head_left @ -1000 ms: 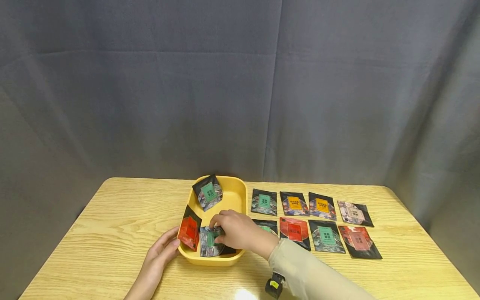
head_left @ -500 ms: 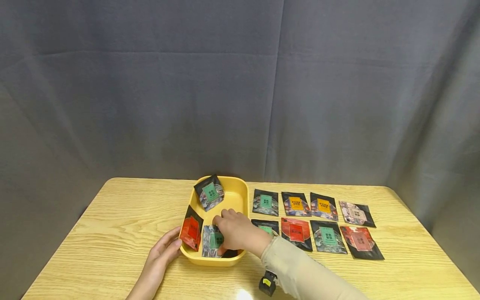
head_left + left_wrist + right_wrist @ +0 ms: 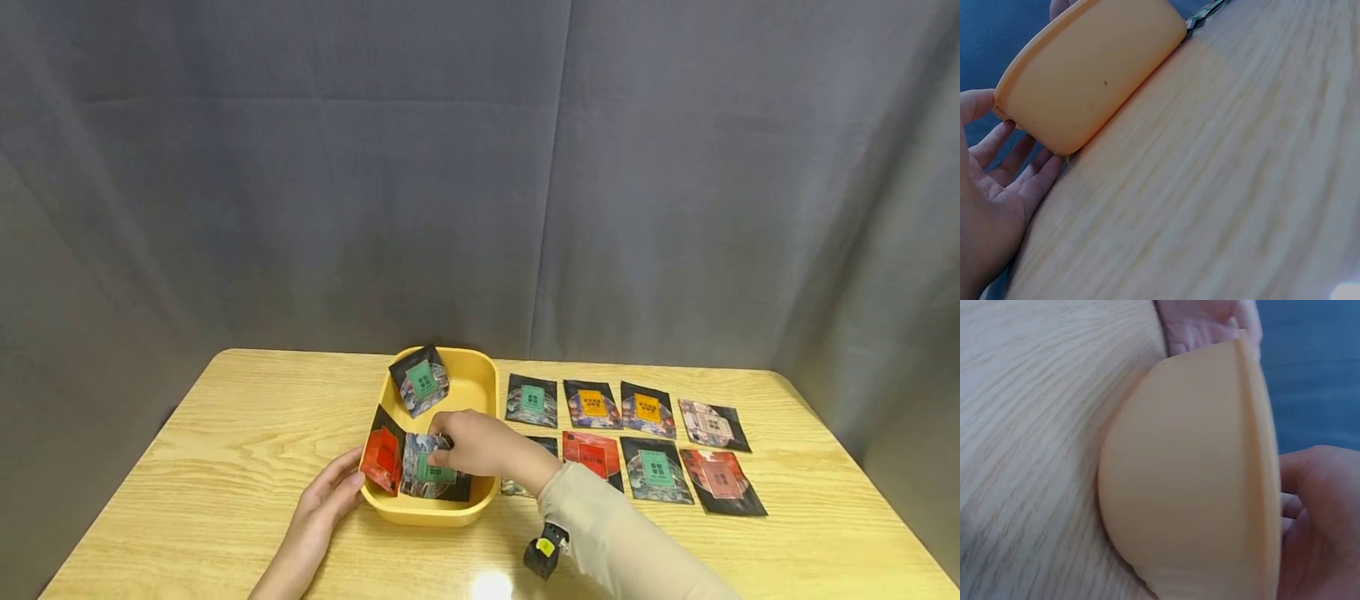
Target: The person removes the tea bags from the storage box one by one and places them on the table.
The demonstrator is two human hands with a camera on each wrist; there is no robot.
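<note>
A yellow plastic bin (image 3: 474,396) stands at mid table. My left hand (image 3: 322,500) rests against its left side, thumb and fingertips touching the outer wall; in the left wrist view this hand (image 3: 1004,187) has its fingers spread along the bin. Inside, my right hand (image 3: 476,448) pinches a flat sachet with a green label (image 3: 435,472), near the front wall. The hand hides part of its upper right. Beside it a red sachet (image 3: 384,457) leans on the left wall. Another green-labelled sachet (image 3: 422,382) leans in the back left corner.
Right of the bin, two rows of sachets lie flat on the wooden table (image 3: 225,450). Among them are an orange-labelled sachet (image 3: 592,405) and a pink-labelled sachet (image 3: 722,482). A grey curtain (image 3: 375,208) hangs behind the table. My right sleeve (image 3: 622,533) crosses the front.
The sachet under my right hand has shifted slightly toward the back of the bin, the hand moving with it. My left hand stays at the bin's side.
</note>
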